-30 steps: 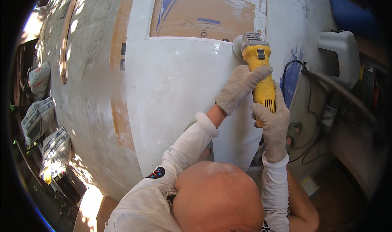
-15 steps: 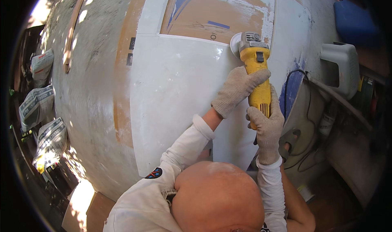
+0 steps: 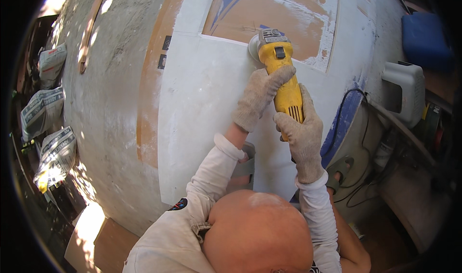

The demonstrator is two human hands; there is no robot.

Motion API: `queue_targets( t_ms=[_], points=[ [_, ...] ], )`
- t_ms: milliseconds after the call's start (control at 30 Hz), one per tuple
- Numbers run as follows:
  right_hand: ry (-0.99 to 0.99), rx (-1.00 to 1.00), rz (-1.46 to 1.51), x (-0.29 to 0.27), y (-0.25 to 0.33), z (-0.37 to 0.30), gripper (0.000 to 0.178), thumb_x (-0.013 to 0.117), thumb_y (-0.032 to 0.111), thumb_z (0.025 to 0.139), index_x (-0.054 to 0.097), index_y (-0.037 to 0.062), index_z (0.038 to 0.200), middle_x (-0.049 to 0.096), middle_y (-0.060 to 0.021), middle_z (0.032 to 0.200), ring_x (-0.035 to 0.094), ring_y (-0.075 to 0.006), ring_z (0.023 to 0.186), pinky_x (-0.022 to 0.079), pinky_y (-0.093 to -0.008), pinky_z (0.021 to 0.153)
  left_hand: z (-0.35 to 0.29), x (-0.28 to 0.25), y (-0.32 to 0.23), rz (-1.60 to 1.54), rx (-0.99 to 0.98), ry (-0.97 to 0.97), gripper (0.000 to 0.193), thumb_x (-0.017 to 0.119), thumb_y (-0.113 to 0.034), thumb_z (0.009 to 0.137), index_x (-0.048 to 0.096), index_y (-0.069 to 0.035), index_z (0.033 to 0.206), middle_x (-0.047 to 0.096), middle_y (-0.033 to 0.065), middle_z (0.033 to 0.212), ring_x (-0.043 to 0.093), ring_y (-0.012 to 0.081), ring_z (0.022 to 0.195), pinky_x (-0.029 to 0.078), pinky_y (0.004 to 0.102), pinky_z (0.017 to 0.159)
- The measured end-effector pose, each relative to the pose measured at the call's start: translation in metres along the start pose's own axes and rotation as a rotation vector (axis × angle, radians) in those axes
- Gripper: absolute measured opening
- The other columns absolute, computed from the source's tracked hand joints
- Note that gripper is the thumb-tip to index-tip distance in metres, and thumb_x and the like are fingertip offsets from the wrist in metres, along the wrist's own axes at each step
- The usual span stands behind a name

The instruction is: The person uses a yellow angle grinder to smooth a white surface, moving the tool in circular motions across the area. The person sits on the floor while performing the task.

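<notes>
In the head view, the left hand (image 3: 260,97) in a grey knit glove wraps the front of a yellow angle grinder (image 3: 283,76), and the gloved right hand (image 3: 301,131) grips its rear body. The grinder's disc rests against the large white filler-coated curved hull (image 3: 207,104), at the lower edge of a bare orange-brown patch (image 3: 284,13). A black cable (image 3: 344,109) trails right toward a white plastic canister (image 3: 409,90); printed sacks (image 3: 48,114) lie left.
</notes>
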State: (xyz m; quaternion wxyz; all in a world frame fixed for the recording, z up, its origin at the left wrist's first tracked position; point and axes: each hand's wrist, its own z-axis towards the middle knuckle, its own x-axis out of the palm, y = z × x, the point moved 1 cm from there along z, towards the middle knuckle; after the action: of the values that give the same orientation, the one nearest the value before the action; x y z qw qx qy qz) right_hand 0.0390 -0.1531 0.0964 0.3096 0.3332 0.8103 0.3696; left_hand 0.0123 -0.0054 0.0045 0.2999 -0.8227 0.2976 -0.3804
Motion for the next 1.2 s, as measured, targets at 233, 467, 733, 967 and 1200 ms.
queue_targets(
  t_ms=[233, 467, 733, 967, 1200],
  points=[
    [-0.025, -0.04, -0.021, 0.004, 0.0, 0.003, 0.088, 0.082, 0.01, 0.092, 0.045, -0.0127, 0.168, 0.078, -0.0178, 0.12, 0.073, -0.0132, 0.09, 0.061, -0.029, 0.077, 0.0, -0.002, 0.001, -0.03, -0.017, -0.013, 0.055, 0.082, -0.049, 0.105, 0.073, 0.001, 0.129, 0.076, 0.0088, 0.115, 0.075, 0.0173, 0.104, 0.062, 0.0335, 0.092],
    [-0.063, 0.024, -0.004, -0.002, -0.001, -0.004, 0.087, 0.081, 0.009, 0.091, 0.046, -0.011, 0.169, 0.077, -0.016, 0.119, 0.072, -0.0126, 0.089, 0.06, -0.0286, 0.076, 0.003, 0.006, 0.008, -0.03, -0.025, 0.032, 0.053, 0.081, -0.045, 0.107, 0.072, 0.001, 0.131, 0.076, 0.0087, 0.117, 0.075, 0.0164, 0.103, 0.061, 0.0329, 0.094],
    [-0.131, 0.023, 0.027, -0.021, -0.002, -0.008, 0.087, 0.079, 0.008, 0.09, 0.047, -0.0082, 0.17, 0.076, -0.0084, 0.106, 0.062, -0.0064, 0.069, 0.052, -0.0251, 0.059, 0.009, 0.034, 0.017, -0.066, -0.048, 0.096, 0.052, 0.081, -0.045, 0.106, 0.073, 0.001, 0.129, 0.076, 0.008, 0.116, 0.074, 0.0155, 0.104, 0.06, 0.0322, 0.093],
    [-0.185, 0.038, 0.035, -0.044, -0.011, -0.013, 0.088, 0.078, 0.008, 0.091, 0.046, -0.008, 0.171, 0.074, -0.0066, 0.104, 0.06, -0.005, 0.067, 0.05, -0.023, 0.057, 0.017, 0.057, 0.033, -0.058, -0.066, 0.175, 0.049, 0.081, -0.045, 0.106, 0.074, -0.001, 0.128, 0.076, 0.0077, 0.114, 0.074, 0.0162, 0.102, 0.06, 0.0325, 0.093],
    [-0.147, -0.058, -0.022, -0.069, -0.003, -0.022, 0.091, 0.085, 0.016, 0.091, 0.045, -0.0011, 0.171, 0.075, -0.0113, 0.111, 0.071, -0.014, 0.085, 0.06, -0.0303, 0.075, 0.013, 0.092, 0.007, 0.023, 0.015, 0.282, 0.05, 0.082, -0.044, 0.106, 0.073, -0.001, 0.129, 0.076, 0.0076, 0.115, 0.074, 0.0167, 0.106, 0.06, 0.0347, 0.097]
  ],
)
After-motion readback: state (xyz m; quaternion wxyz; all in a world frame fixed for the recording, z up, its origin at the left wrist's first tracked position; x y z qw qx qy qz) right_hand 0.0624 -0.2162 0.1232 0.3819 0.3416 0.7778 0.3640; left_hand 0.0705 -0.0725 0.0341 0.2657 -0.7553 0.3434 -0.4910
